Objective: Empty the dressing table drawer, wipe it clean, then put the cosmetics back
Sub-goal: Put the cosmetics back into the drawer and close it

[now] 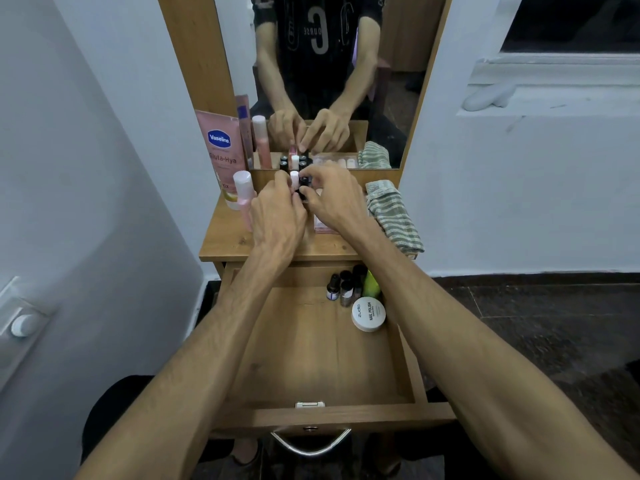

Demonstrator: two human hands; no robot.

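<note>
Light: soft, even indoor light, rather dim; dark floor (540,323).
Shadows: faint under the forearms in the drawer (311,358).
Sharpness: slightly soft overall.
Distortion: wide-angle bending at the edges.

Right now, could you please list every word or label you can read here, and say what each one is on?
"Vaseline" and "Gluta-Hya": on the pink tube leaning beside the mirror.
"zudo" and "NAIL POLISH": on the lid of the round white tub in the drawer.
Smaller print on the tube and the tub: too small to read.
Shirt lettering in the mirror: reversed, unclear.

Green-and-white striped cloth (393,216), pink Vaseline tube (221,150), white jar (368,314).
</note>
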